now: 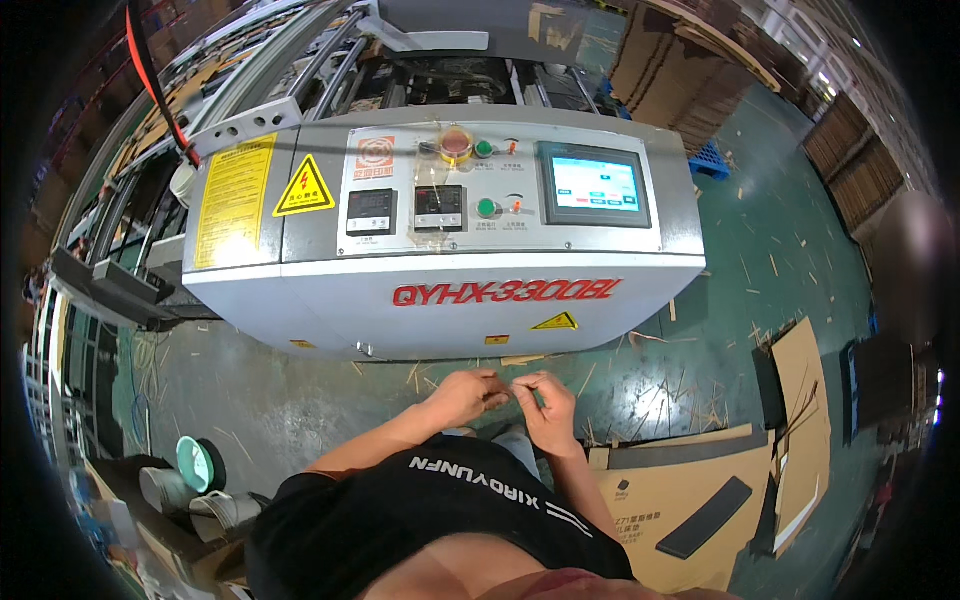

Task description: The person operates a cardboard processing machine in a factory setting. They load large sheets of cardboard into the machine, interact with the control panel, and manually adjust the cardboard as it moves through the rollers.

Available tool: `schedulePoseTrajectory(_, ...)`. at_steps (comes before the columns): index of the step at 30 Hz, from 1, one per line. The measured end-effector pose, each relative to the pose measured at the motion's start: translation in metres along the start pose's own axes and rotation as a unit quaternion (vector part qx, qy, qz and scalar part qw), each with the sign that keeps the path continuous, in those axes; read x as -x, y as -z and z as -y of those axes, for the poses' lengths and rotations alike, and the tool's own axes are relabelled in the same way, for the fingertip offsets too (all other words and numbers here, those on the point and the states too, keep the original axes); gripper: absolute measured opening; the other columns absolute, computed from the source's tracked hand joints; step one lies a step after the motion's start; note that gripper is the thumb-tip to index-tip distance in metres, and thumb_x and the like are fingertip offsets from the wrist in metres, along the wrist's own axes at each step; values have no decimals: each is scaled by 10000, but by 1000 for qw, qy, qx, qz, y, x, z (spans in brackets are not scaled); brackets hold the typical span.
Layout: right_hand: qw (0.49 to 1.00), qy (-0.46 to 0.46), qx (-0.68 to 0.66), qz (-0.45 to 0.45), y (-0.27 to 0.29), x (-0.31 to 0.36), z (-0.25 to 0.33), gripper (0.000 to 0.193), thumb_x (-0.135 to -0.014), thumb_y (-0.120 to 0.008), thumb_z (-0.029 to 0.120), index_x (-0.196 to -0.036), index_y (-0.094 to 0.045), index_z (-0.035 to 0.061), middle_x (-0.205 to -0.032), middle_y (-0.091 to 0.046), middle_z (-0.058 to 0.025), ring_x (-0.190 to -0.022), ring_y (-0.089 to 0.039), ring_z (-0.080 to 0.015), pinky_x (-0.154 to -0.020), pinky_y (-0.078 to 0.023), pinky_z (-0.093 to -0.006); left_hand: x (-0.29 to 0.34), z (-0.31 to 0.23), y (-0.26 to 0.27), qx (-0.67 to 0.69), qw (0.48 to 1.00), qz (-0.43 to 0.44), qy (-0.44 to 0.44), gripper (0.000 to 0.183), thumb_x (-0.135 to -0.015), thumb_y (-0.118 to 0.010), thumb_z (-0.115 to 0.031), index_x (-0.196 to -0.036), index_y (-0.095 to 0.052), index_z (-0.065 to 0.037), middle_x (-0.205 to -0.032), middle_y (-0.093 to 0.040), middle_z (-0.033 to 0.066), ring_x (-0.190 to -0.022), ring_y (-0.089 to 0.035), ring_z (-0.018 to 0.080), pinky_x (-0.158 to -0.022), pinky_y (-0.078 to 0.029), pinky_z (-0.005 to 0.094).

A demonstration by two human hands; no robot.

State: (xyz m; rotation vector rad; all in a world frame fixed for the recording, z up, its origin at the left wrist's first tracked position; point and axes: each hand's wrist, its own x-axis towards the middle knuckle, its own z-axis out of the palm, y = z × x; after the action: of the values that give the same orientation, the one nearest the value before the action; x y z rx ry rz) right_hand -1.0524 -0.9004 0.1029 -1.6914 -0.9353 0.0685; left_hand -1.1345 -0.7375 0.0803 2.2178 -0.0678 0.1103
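Observation:
In front of my body, above the floor, my two hands come together with fingertips almost touching. My left hand point(470, 396) is curled closed, its fingers pressed together. Beside it, my right hand point(547, 408) pinches thumb and fingers toward the left fingertips. Whatever lies between the fingers, if anything, is too small to make out. Beyond both hands stands a grey and white machine point(440, 300), which neither hand touches. Its sloped panel carries a lit touchscreen point(596, 188), a red round button point(455, 144), green buttons point(486, 208) and two small black display units point(371, 212).
Flat brown cardboard point(700, 510) lies at my right, with another cardboard piece point(803, 420) past it. Scraps litter the green floor point(740, 290). Cardboard stacks point(680, 80) stand at the far right. Buckets point(222, 512) sit at the lower left, near metal framework point(110, 275).

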Motion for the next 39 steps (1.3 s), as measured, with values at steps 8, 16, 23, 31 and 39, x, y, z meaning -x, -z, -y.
schedulePoseTrajectory(8, 996, -67, -57, -16, 79, -10, -54, 421, -867, -611, 68, -1271, -512, 7, -1014, -649, -142, -816, -620, -182, -781, -495, -303, -83, -10, 69, 14, 962, -229, 144, 187, -845, -627, -99, -1017, -667, -38, -705, -635, 89, -567, -582, 141, -537, -467, 286)
schedulePoseTrajectory(16, 988, -135, 50, -59, 248, 45, -180, 273, -865, -621, 49, -1136, -610, 18, -890, -659, -134, -768, -622, -192, -715, -501, -310, -201, -22, 90, -262, 871, -347, 229, 212, -790, -673, -186, -823, -674, 24, -674, -638, 189, -596, -631, 308, -566, -489, 382)
schedulePoseTrajectory(23, 987, -147, -3, -60, 356, 37, -262, 244, -861, -608, 14, -1104, -627, 15, -882, -655, -119, -800, -615, -164, -732, -494, -291, -243, -51, 58, -436, 761, -326, 353, 243, -770, -677, -264, -749, -676, -22, -710, -648, 186, -708, -651, 342, -634, -527, 420)
schedulePoseTrajectory(31, 993, -96, 35, 60, 375, -81, -294, 257, -856, -602, 52, -1108, -622, 8, -878, -668, -130, -791, -638, -197, -740, -502, -295, -262, -58, 38, -414, 678, -378, 475, 291, -803, -594, -313, -841, -688, -41, -826, -674, 155, -776, -664, 313, -714, -525, 389)
schedulePoseTrajectory(39, 988, -156, -5, 18, 425, -139, -337, 182, -924, -554, 110, -1031, -651, -2, -776, -655, -97, -669, -611, -150, -630, -502, -265, -332, -109, 47, -515, 608, -447, 406, 232, -837, -662, -267, -953, -656, -65, -869, -648, 109, -779, -637, 313, -664, -499, 396)
